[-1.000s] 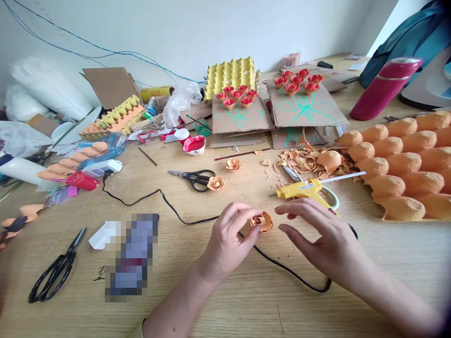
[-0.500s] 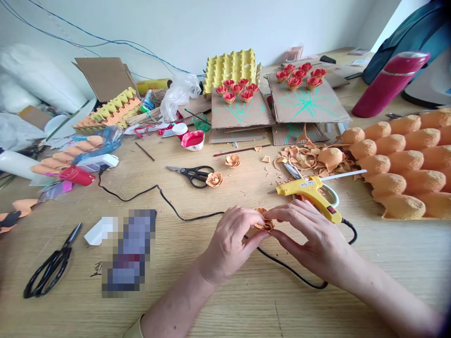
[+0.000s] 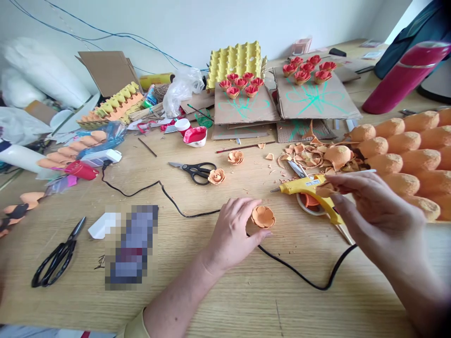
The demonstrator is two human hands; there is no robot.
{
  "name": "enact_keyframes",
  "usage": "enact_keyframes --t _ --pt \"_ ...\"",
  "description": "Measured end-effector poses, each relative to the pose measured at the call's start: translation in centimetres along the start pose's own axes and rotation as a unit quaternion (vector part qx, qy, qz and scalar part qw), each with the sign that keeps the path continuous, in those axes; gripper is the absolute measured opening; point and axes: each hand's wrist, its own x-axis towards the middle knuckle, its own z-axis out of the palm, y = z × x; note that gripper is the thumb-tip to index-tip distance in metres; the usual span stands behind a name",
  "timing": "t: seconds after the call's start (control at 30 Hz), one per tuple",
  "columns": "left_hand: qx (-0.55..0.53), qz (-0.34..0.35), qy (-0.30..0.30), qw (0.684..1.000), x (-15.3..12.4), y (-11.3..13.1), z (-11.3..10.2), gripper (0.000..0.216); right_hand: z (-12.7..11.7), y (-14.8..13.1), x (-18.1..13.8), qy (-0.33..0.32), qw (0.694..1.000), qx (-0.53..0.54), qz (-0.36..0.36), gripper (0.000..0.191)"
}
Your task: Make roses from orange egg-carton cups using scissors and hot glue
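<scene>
My left hand [image 3: 234, 230] curves around the left side of an orange egg-carton flower [image 3: 263, 217] on the table, its thumb and forefinger on either side of the flower. The flower is an open cup of rounded petals with a bare middle. My right hand [image 3: 373, 216] is raised to the right, pinching a small orange egg-carton piece [image 3: 326, 189] between thumb and fingers. Behind that hand lies a yellow glue gun [image 3: 305, 185], partly hidden, with a roll of tape under it. Two finished-looking orange flowers [image 3: 216, 176] sit beyond my left hand.
Black-handled scissors [image 3: 197, 172] lie near the flowers, and larger scissors [image 3: 58, 256] at left. A black cord [image 3: 299, 274] crosses the table. Carton scraps [image 3: 299, 155] and an orange egg tray [image 3: 398, 162] are at right. Red flowers stand on cardboard [image 3: 243, 110] behind.
My right hand has moved right and up from the flower, taking a small carton piece with it. The flower's middle now shows bare. My left hand stays beside it.
</scene>
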Motion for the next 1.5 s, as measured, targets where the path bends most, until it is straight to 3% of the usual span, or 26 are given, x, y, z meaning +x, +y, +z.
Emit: enact_keyframes --t 0.17,0.47,0.73,1.5 --pt "-0.026 -0.011 -0.010 1.000 -0.1 0.2 0.6 0.050 1.4 -0.6 -1.0 -0.113 0.991 0.014 -0.073 0.021" --pt "-0.135 -0.019 -0.026 0.990 -0.4 1.1 1.3 0.049 3.2 -0.8 -2.5 -0.210 0.969 0.010 -0.133 0.033" --pt "-0.152 -0.028 -0.031 0.987 -0.4 1.3 1.4 0.046 3.8 -0.8 -2.4 -0.234 0.960 -0.017 -0.153 0.022" --pt "-0.154 -0.014 -0.028 0.988 -0.4 1.3 1.6 0.046 3.8 -0.8 -2.2 -0.243 0.962 -0.005 -0.124 0.018"
